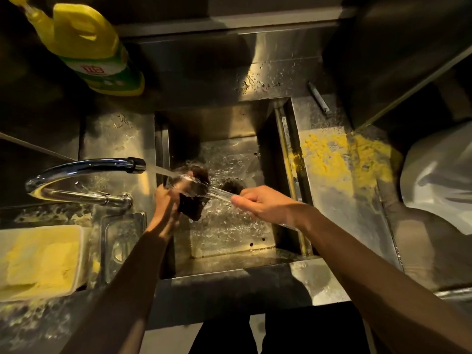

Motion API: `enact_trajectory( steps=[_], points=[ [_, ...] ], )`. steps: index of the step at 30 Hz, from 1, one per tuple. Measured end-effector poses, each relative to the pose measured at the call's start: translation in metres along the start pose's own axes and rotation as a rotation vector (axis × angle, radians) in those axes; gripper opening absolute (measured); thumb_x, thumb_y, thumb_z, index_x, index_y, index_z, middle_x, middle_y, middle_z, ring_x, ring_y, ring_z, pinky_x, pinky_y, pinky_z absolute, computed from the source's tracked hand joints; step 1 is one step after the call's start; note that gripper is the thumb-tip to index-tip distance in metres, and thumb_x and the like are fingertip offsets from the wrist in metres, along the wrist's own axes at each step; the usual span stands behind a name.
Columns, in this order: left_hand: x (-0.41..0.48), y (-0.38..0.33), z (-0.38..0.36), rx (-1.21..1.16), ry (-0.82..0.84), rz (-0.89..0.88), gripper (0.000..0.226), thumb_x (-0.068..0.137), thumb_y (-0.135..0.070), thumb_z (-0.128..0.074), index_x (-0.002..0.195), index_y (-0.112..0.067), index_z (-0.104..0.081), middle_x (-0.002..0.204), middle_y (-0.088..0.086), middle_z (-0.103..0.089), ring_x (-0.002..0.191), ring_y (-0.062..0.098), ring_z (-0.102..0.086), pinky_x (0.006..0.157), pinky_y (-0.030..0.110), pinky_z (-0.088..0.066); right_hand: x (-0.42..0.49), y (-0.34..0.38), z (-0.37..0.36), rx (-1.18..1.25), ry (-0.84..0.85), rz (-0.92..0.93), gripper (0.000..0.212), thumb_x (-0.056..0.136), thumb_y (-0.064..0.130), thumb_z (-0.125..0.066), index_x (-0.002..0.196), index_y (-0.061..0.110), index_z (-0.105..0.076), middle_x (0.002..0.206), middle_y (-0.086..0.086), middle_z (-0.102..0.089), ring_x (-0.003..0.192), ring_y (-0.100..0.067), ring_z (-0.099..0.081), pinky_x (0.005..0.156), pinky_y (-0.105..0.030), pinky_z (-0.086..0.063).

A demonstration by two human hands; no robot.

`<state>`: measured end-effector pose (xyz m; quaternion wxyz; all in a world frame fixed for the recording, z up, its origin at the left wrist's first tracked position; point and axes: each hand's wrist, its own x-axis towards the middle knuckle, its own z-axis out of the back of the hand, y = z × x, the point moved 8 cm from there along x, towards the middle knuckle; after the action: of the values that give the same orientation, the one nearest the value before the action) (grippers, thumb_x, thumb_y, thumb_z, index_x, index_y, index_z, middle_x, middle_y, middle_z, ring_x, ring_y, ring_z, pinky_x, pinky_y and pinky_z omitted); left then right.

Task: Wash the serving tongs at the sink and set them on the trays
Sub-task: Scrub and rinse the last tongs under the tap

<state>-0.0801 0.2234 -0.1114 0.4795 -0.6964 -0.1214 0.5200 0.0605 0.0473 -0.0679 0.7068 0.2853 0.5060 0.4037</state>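
Note:
Over the steel sink (283, 154), my right hand (260, 204) grips one end of the shiny metal serving tongs (219, 194), which point left under the running water. My left hand (166, 200) holds a dark scrubbing sponge (195, 203) wrapped around the tongs' far end. Water streams from the curved chrome faucet (84, 167) onto the sponge and tongs. A steel tray (120, 241) lies on the counter left of the basin. The tongs' tips are hidden by the sponge and the splashing water.
A yellow-green dish soap bottle (94, 49) stands at the back left. A pale yellow container (38, 261) sits at the near left. Yellow residue (339, 159) covers the wet right counter, with a small dark tool (318, 97) behind it and a white bag (439, 175) at the far right.

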Motion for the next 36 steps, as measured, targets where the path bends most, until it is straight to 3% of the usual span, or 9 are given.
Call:
enact_trajectory(
  steps=[2,5,10,14,21,26,29,32,36],
  points=[
    [-0.011,0.003,-0.01,-0.151,0.016,0.044,0.057,0.073,-0.045,-0.077,0.113,-0.007,-0.068,0.112,0.012,-0.071,0.111,0.032,-0.065,0.1,0.051,-0.048,-0.004,-0.005,-0.001,0.051,0.005,-0.041,0.056,0.095,0.067,-0.042,0.066,0.023,-0.061,0.09,-0.011,-0.063,0.08,-0.026,-0.063,0.082,-0.046,-0.052],
    [-0.022,0.014,-0.027,-0.339,0.054,0.127,0.061,0.081,-0.036,-0.067,0.13,-0.002,-0.056,0.119,0.012,-0.069,0.119,0.031,-0.06,0.103,0.049,-0.046,-0.01,-0.014,0.003,0.032,-0.023,-0.087,0.059,0.09,0.074,-0.042,0.064,0.026,-0.065,0.087,-0.008,-0.067,0.082,-0.026,-0.066,0.084,-0.049,-0.053],
    [-0.04,0.023,-0.047,-0.548,0.112,0.255,0.038,0.095,-0.039,-0.052,0.12,-0.012,-0.062,0.125,0.015,-0.065,0.118,0.027,-0.061,0.103,0.045,-0.046,-0.035,-0.028,0.006,0.163,-0.047,-0.117,0.061,0.081,0.077,-0.053,0.069,0.019,-0.068,0.092,-0.009,-0.069,0.078,-0.025,-0.065,0.076,-0.042,-0.055],
    [-0.041,0.021,-0.056,-0.695,0.09,0.26,0.044,0.095,-0.04,-0.049,0.128,-0.011,-0.057,0.124,0.016,-0.066,0.118,0.031,-0.06,0.098,0.048,-0.046,-0.057,-0.034,0.037,0.269,-0.354,-0.096,0.06,0.089,0.066,-0.054,0.068,0.01,-0.06,0.09,-0.009,-0.06,0.073,-0.019,-0.058,0.07,-0.038,-0.048],
    [-0.062,0.023,-0.087,-0.524,0.024,0.282,0.065,0.073,-0.037,-0.076,0.128,-0.008,-0.057,0.129,0.02,-0.062,0.118,0.035,-0.06,0.107,0.055,-0.041,-0.046,-0.025,0.055,-0.258,-0.512,-0.104,0.051,0.096,0.059,-0.048,0.075,0.016,-0.064,0.097,0.006,-0.05,0.079,-0.012,-0.056,0.068,-0.03,-0.047],
    [-0.095,0.006,-0.114,-0.413,0.142,0.156,0.039,0.094,-0.034,-0.058,0.124,-0.009,-0.06,0.122,0.016,-0.068,0.112,0.03,-0.065,0.096,0.046,-0.051,-0.061,-0.017,0.061,-0.227,-0.454,-0.011,0.051,0.097,0.058,-0.047,0.078,0.013,-0.061,0.096,0.006,-0.047,0.081,-0.013,-0.054,0.069,-0.03,-0.042],
    [-0.112,-0.013,-0.12,-0.269,0.206,0.026,0.025,0.095,-0.015,-0.058,0.119,-0.013,-0.064,0.119,0.012,-0.07,0.11,0.029,-0.066,0.082,0.04,-0.057,-0.084,-0.013,0.078,-0.249,-0.526,0.044,0.04,0.099,0.05,-0.053,0.077,0.017,-0.058,0.094,0.007,-0.045,0.077,-0.016,-0.055,0.064,-0.033,-0.044],
    [-0.129,-0.032,-0.133,-0.197,0.254,-0.054,0.036,0.083,0.006,-0.063,0.108,-0.018,-0.071,0.113,0.008,-0.072,0.111,0.029,-0.065,0.088,0.042,-0.055,-0.107,-0.01,0.093,-0.222,-0.555,0.062,0.03,0.098,0.047,-0.055,0.085,0.022,-0.064,0.096,0.004,-0.049,0.081,-0.022,-0.058,0.063,-0.033,-0.043],
    [-0.148,-0.05,-0.149,-0.212,0.24,-0.054,0.044,0.076,-0.003,-0.069,0.118,-0.011,-0.062,0.108,0.005,-0.074,0.105,0.024,-0.069,0.082,0.038,-0.058,-0.139,0.004,0.108,-0.214,-0.603,0.093,0.039,0.096,0.053,-0.052,0.088,0.018,-0.066,0.097,0.005,-0.051,0.087,-0.016,-0.056,0.066,-0.032,-0.041]
  ],
)
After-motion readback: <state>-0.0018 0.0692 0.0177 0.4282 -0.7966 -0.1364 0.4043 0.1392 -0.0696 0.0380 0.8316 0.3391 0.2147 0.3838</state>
